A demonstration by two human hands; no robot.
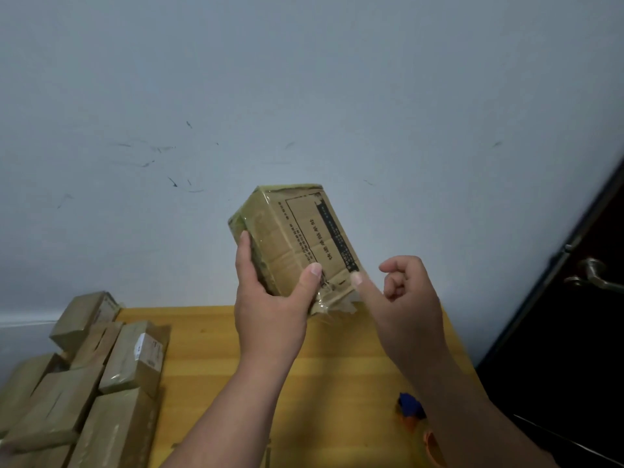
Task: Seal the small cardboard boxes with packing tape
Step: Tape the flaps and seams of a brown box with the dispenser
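Note:
My left hand [270, 298] grips a small cardboard box [293, 238] from its left side and holds it tilted in the air above the yellow wooden table [209, 359]. Its thumb lies across the printed face. Clear packing tape shines over the box, and a crumpled loose bit [332, 305] hangs at the lower end. My right hand [401, 298] touches the box's lower right edge with its thumb tip, the other fingers curled in and holding nothing. A blue and orange tool [410, 410], blurred, lies on the table half hidden behind my right forearm.
Several taped cardboard boxes [84, 383] are piled at the table's left side. A pale wall stands behind the table. To the right is a dark door with a metal handle [594, 276].

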